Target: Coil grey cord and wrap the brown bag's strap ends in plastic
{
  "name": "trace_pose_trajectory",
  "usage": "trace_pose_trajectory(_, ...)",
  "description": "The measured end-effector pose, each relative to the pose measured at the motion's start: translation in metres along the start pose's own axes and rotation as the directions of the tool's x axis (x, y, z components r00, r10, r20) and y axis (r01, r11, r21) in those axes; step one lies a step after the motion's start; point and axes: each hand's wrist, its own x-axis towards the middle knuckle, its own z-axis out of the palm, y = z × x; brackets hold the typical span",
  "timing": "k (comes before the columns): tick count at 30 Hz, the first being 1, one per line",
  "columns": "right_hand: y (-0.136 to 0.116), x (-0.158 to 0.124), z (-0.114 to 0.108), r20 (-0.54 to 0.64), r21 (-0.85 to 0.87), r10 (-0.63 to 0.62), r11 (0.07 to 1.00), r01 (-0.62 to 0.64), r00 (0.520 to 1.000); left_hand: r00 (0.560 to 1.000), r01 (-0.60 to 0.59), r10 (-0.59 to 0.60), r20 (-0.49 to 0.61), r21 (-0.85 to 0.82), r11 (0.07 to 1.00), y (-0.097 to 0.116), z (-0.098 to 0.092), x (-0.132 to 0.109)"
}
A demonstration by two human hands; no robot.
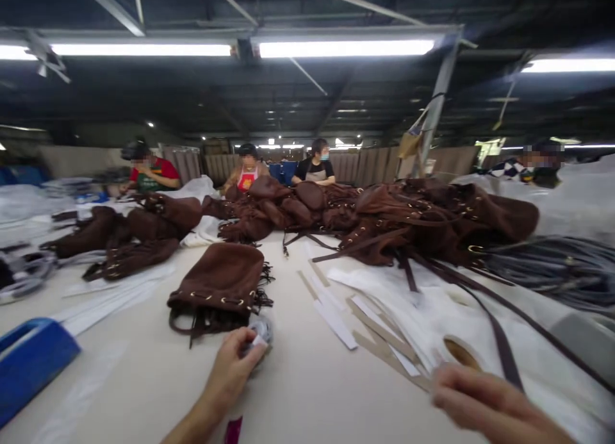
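Note:
My left hand (233, 367) is closed on a small white piece with a grey, translucent bundle (264, 328) beside it; its exact kind is unclear. Just beyond lies a brown drawstring bag (223, 271) with gold eyelets and fringe, its mouth toward me. My right hand (485, 399) is at the lower right, blurred, with fingers curled together; anything in them cannot be made out. Close behind that hand is a brown roll (462, 353), which looks like tape, on white sheeting (432, 303).
A heap of brown bags (384, 213) with straps spreads across the far table (307, 380). White and tan strips (336, 322) lie mid-table. A blue holder (36, 367) stands at left, dark cords (552, 277) at right. Several people sit beyond.

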Motion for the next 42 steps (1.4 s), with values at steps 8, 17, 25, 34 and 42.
trace_pose_trajectory(8,-0.016,0.069,0.173,0.377,0.126,-0.066,0.992,0.019,0.924,0.998,-0.065,0.065,-0.004,0.006,0.998,0.004,0.011,-0.008)
trace_pose_trajectory(17,0.010,0.087,0.196,0.249,0.035,-0.067,0.998,0.060,0.966,0.999,-0.031,0.033,0.026,-0.049,0.998,0.001,0.010,-0.001)
trace_pose_trajectory(25,0.016,0.088,0.205,0.179,-0.009,-0.103,0.994,0.106,0.979,0.998,0.006,-0.003,0.055,-0.059,0.998,-0.001,0.005,-0.004)
trace_pose_trajectory(34,0.006,0.086,0.201,0.184,0.003,-0.036,0.999,0.036,0.982,0.998,0.029,-0.028,0.048,-0.023,0.999,0.004,0.007,-0.003)
trace_pose_trajectory(42,0.004,0.086,0.183,0.230,0.094,0.122,0.985,-0.147,0.966,0.994,0.067,-0.051,0.099,-0.160,0.985,0.009,0.002,0.000)
